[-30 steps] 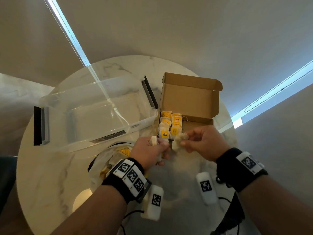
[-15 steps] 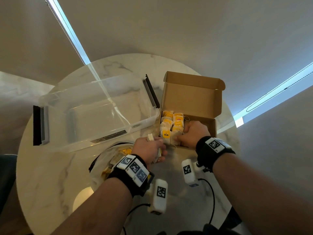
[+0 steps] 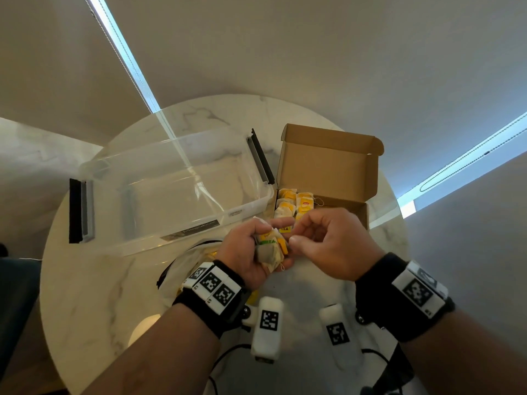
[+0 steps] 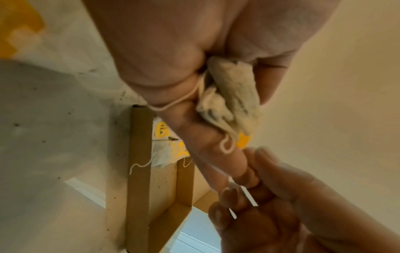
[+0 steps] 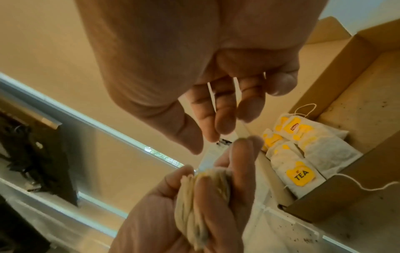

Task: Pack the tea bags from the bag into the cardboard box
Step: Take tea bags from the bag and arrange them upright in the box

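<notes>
- The left hand has its grip curled tight round a bunched clump of tea bags, with strings looping loose over the knuckles in the left wrist view.
- The right hand sits just beside that grip, fingers loosely bent and thumb near the forefinger; it looks empty, though whether it pinches a string cannot be told.
- Below and behind the left grip lies the bag on the surface, with more yellow tags showing inside it.
- Just beyond both grips stands the cardboard box, lid up, with packed tea bags filling its left part and the right part bare.
- Left of the box, farther from the grips, is a clear plastic bin.
- Risk, as a judgement: pulling one bag from the clump could drag a tangled string and spill the others onto the surface, or tear the thin paper; a string trailing over the box's front wall could also snag.
- Against half a second ago, the right hand has come back out of the box to meet the left, and the left has turned so its clump faces up.
</notes>
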### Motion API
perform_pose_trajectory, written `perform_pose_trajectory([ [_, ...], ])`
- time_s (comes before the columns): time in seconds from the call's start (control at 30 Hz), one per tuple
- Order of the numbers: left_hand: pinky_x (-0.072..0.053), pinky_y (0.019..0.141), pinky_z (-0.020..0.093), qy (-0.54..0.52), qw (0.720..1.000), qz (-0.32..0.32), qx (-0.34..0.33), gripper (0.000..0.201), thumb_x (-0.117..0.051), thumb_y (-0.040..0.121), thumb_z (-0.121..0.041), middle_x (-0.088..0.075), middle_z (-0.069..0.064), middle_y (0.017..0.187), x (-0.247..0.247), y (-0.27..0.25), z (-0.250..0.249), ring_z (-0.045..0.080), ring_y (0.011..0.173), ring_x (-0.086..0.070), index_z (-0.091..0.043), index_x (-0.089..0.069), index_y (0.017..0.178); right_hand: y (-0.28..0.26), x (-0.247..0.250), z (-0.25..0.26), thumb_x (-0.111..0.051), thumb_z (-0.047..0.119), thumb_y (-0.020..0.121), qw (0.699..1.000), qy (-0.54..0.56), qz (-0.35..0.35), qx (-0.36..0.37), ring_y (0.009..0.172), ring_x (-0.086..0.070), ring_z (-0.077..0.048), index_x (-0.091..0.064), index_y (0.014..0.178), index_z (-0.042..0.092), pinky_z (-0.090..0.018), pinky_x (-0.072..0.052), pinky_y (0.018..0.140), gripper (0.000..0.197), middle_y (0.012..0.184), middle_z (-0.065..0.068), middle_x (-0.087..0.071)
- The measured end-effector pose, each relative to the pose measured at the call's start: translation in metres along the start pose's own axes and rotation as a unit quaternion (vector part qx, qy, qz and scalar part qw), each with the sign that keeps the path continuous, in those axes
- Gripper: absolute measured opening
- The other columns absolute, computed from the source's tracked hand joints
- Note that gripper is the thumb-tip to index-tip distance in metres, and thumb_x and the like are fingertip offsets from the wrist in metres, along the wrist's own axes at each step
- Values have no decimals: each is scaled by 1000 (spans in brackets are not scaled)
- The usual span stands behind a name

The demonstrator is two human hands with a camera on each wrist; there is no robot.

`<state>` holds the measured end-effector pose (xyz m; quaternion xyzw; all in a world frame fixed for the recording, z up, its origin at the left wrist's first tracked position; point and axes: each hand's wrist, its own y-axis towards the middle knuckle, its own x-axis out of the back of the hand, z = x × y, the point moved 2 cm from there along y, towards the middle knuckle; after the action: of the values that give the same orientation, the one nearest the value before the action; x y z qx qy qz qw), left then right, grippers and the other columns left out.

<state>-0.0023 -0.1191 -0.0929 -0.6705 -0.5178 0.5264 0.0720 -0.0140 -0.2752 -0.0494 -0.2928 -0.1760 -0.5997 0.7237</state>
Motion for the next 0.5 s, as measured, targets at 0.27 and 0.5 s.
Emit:
perform_pose_trajectory([
  [0.27,-53,69,41,18,1000,-1,-3,50,-44,77,-14,-69,20,94,-4,-2,4,31,76,-65,2,-64,120,-7,-7,-5,-74,22,87,1000,-6,15,11,68,-65,-4,-80,81,25,-22,-55,63,9,74,10,-71],
  [0.5,-54,55,31,68,997,-26,17,37,-46,79,-10,-71,20,103,3,-3,7,34,82,-69,-10,-70,108,-5,12,-13,-70,18,92,997,69,3,-32,61,-66,-5,-74,79,21,-22,-56,63,13,67,6,-71],
])
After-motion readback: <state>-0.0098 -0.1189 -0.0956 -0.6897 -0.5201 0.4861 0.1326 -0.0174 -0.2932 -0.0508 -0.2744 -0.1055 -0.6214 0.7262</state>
